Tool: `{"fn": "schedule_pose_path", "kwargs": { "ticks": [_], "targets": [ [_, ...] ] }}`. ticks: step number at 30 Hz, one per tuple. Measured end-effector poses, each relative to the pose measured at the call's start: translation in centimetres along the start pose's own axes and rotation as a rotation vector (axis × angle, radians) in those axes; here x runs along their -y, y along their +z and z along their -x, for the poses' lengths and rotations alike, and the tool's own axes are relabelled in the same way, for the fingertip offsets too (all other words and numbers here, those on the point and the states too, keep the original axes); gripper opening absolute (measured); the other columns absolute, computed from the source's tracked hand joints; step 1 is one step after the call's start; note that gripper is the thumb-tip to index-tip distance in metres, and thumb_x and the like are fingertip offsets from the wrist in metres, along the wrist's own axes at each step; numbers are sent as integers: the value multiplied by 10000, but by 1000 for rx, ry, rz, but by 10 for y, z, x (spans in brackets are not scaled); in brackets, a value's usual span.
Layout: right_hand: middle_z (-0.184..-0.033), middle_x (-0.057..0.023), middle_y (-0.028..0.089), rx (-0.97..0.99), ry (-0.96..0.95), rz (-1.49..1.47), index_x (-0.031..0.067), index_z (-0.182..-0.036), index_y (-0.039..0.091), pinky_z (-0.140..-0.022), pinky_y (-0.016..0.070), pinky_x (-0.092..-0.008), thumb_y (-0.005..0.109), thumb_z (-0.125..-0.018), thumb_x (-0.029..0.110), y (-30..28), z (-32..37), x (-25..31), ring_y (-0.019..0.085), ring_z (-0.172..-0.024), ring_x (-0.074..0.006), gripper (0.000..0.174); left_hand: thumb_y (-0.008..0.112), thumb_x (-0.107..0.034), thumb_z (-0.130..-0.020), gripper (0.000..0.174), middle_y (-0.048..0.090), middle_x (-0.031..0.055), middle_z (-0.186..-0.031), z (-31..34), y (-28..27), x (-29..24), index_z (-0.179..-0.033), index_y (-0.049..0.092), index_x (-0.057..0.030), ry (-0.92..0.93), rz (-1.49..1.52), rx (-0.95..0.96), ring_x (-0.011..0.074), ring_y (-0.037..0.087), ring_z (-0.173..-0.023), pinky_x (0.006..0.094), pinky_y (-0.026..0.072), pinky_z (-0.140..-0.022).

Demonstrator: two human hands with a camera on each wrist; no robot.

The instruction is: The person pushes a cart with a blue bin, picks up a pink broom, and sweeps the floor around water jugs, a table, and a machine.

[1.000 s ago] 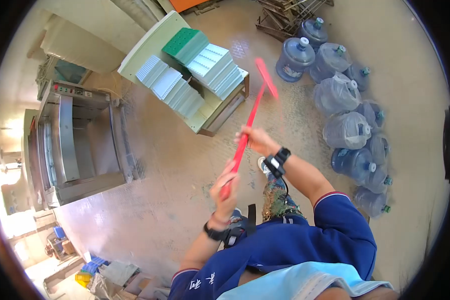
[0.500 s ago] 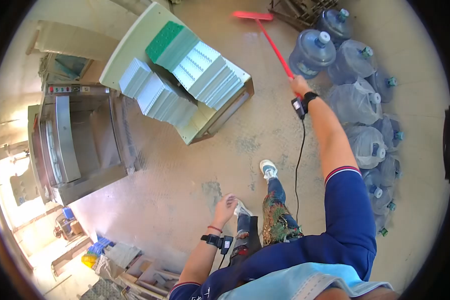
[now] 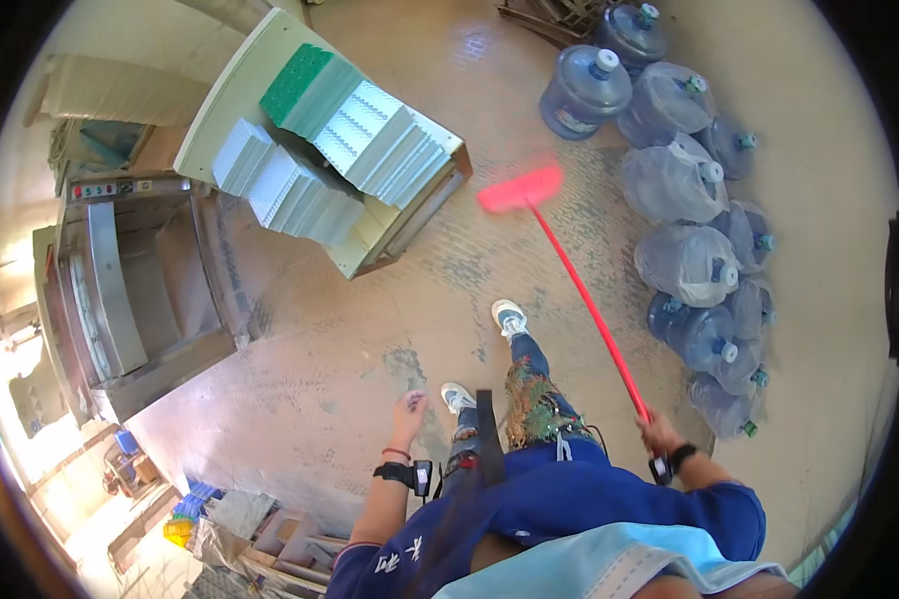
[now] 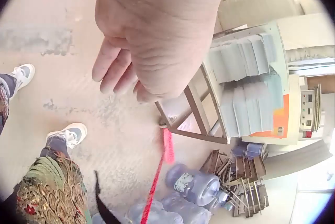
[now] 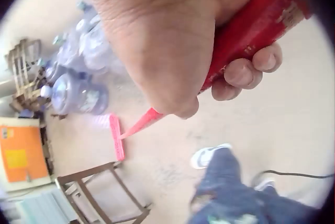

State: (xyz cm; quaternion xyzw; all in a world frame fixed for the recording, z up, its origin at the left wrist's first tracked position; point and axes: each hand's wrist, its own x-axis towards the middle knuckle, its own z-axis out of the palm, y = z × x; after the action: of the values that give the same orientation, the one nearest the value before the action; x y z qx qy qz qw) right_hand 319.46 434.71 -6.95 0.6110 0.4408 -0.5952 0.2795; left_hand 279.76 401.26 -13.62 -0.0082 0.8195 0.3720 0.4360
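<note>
My right hand [image 3: 659, 433] grips the end of a long red broom handle [image 3: 594, 311], low at my right side. The wide red broom head [image 3: 521, 190] is at the floor ahead of me, blurred, between the table and the bottles. In the right wrist view, several fingertips [image 5: 241, 73] curl round the thick red grip [image 5: 251, 30]. My left hand [image 3: 407, 414] hangs at my left side, holding nothing. Its fingers [image 4: 118, 72] are loosely bent in the left wrist view, away from the broom.
Several large water bottles [image 3: 684, 262] line the right wall. Ahead on the left, a table [image 3: 205, 150] bears stacks of ridged white sheets [image 3: 370, 130] and a green one [image 3: 300, 88]. A metal machine [image 3: 120, 290] stands farther left; a wooden rack [image 3: 554, 18] lies at the back.
My left hand has let go of the handle and dropped to my side. My right hand first reached far forward with the broom, then drew it back, bringing the head nearer.
</note>
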Motion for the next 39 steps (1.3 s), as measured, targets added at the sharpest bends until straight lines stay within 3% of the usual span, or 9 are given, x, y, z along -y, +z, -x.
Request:
{"fn": "schedule_pose_path", "kwargs": {
  "ticks": [5, 8, 10, 13, 21, 28, 33, 37, 39],
  "targets": [
    [-501, 17, 403, -124, 135, -122, 112, -1100, 494, -328, 334, -242, 480, -849, 284, 11, 120, -23, 389, -367, -85, 305, 565, -154, -788, 232, 621, 116, -799, -22, -7, 19, -945, 558, 16, 49, -142, 49, 168, 604, -750, 269, 472, -677],
    [-485, 21, 397, -224, -36, -84, 108, -1087, 499, -333, 335, -235, 457, -861, 315, 3, 91, -33, 400, -377, -80, 309, 563, -159, -788, 232, 622, 122, -798, -22, -1, 2, -941, 561, 15, 52, -133, 85, 176, 607, -755, 272, 474, -678],
    [-478, 23, 397, -248, -213, -97, 60, -920, 504, -318, 324, -240, 404, -882, 353, -7, 45, -6, 407, -368, -78, 312, 563, -158, -788, 230, 622, 124, -802, -24, 1, -5, -940, 562, 15, 31, -106, 110, 178, 608, -759, 277, 476, -680],
    [-481, -10, 402, -174, -161, -103, 74, -1005, 414, -309, 351, -261, 396, -879, 338, -15, -19, 42, 412, -346, -115, 293, 566, -154, -786, 236, 624, 124, -815, -23, -3, 8, -946, 558, 20, 145, -118, 141, 175, 610, -763, 270, 476, -690],
    [-533, -38, 417, -46, -28, -32, 96, -1018, 358, -302, 385, -280, 406, -869, 312, 109, 14, -54, 422, -361, -133, 267, 566, -136, -788, 235, 621, 122, -830, 22, -67, 47, -960, 556, 25, 204, -58, 83, 169, 612, -754, 265, 481, -670],
    [-511, -3, 372, 70, 70, 25, 100, -1014, 389, -313, 360, -260, 414, -872, 290, 229, 136, -126, 394, -363, -105, 238, 574, -133, -777, 225, 623, 129, -801, 77, -129, 167, -933, 565, 30, 248, -99, 94, 175, 617, -721, 257, 482, -658],
    [-517, 0, 391, -69, -124, 47, 54, -912, 450, -321, 356, -257, 405, -875, 264, 249, 155, -119, 387, -359, -100, 218, 564, -132, -793, 246, 610, 129, -824, 112, -168, 240, -963, 535, 43, 219, -173, 103, 164, 615, -711, 248, 486, -621],
    [-506, -18, 432, -148, -349, 195, 45, -839, 433, -328, 371, -290, 413, -873, 262, 256, 73, -70, 422, -360, -146, 221, 568, -133, -791, 244, 611, 131, -823, 140, -171, 244, -958, 536, 41, 202, -61, 64, 170, 615, -727, 254, 486, -634],
    [-556, -56, 482, -26, -436, 95, 19, -852, 415, -360, 407, -313, 397, -875, 269, 273, 44, -22, 488, -420, -162, 252, 579, -126, -785, 259, 609, 132, -853, 157, -161, 226, -978, 523, 37, 222, -104, 107, 182, 610, -780, 261, 484, -682]
  ]
}}
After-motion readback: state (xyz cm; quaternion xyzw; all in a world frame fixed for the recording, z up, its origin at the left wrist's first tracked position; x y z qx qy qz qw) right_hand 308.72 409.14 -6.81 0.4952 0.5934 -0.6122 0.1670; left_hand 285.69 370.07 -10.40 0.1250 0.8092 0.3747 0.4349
